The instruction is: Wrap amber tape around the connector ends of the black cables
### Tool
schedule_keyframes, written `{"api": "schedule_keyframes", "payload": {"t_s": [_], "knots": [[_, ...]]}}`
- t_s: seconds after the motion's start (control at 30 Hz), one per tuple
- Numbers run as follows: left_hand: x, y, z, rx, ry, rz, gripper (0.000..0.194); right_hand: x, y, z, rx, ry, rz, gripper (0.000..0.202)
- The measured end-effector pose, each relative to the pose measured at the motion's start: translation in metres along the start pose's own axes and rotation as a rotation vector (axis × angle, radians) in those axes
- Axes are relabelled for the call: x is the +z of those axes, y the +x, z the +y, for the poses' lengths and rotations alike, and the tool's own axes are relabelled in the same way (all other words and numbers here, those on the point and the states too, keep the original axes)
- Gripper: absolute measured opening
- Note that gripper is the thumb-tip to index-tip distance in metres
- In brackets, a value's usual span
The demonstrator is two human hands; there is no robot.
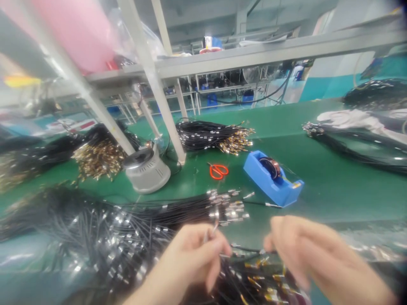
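My left hand (193,254) is closed, its thumb and fingers pinching a thin black cable (246,249) near a silvery end. Facing it on the right, my right hand (305,250) is blurred, with its fingers curled in at the other end of the short stretch of cable between the hands. What its fingertips grip is partly hidden. Under and beside my hands lies a heap of black cables (111,237) with small shiny metal ends. Some ends below my hands carry yellowish tape (254,281). Another bundle of silver connectors (227,207) lies just beyond my left hand.
On the green table (197,186) stand a blue tape dispenser (270,180) and a grey round device (148,171). Red-handled scissors (218,171) lie between them. Further back are brass-tipped cable bundles (216,135), shelf posts (162,97) and, at right, coiled black cables (359,148) with white cloth.
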State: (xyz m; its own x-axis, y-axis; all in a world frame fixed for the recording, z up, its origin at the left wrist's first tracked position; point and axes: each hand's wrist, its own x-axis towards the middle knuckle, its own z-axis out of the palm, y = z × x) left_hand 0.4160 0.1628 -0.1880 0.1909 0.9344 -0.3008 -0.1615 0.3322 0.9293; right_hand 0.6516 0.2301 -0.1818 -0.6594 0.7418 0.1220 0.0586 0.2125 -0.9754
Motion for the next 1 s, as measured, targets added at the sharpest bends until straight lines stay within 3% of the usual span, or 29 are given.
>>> {"api": "schedule_keyframes", "payload": {"t_s": [0.1,0.17,0.3,0.43,0.57,0.7,0.77,0.87,1.0], "knots": [[-0.007,-0.018,-0.022,-0.100,-0.207,-0.007,0.043,0.018,0.014,0.002,0.223,-0.076,-0.069,0.034],[-0.009,-0.020,-0.038,-0.119,-0.181,0.049,0.039,0.031,0.027,0.006,0.202,-0.140,-0.100,0.022],[-0.009,-0.011,-0.056,-0.037,-0.144,0.145,0.035,0.053,0.051,0.012,0.147,-0.305,-0.109,0.018],[-0.012,-0.010,-0.057,0.003,-0.115,0.097,0.036,0.060,0.061,0.013,0.201,-0.254,-0.208,0.017],[-0.012,-0.015,-0.051,0.040,-0.009,0.229,0.033,0.058,0.061,0.020,0.254,-0.108,-0.157,0.010],[-0.008,-0.014,-0.049,0.069,-0.026,0.346,0.036,0.052,0.059,0.028,0.290,0.043,-0.175,0.016],[-0.008,-0.011,-0.050,0.050,-0.092,0.320,0.041,0.049,0.060,0.030,0.285,0.124,-0.204,0.019],[-0.011,-0.006,-0.051,0.028,-0.156,0.186,0.049,0.049,0.061,0.033,0.260,0.187,-0.213,0.020],[-0.013,-0.004,-0.046,-0.050,-0.133,0.044,0.043,0.056,0.060,0.034,0.226,0.241,-0.181,0.020]]}}
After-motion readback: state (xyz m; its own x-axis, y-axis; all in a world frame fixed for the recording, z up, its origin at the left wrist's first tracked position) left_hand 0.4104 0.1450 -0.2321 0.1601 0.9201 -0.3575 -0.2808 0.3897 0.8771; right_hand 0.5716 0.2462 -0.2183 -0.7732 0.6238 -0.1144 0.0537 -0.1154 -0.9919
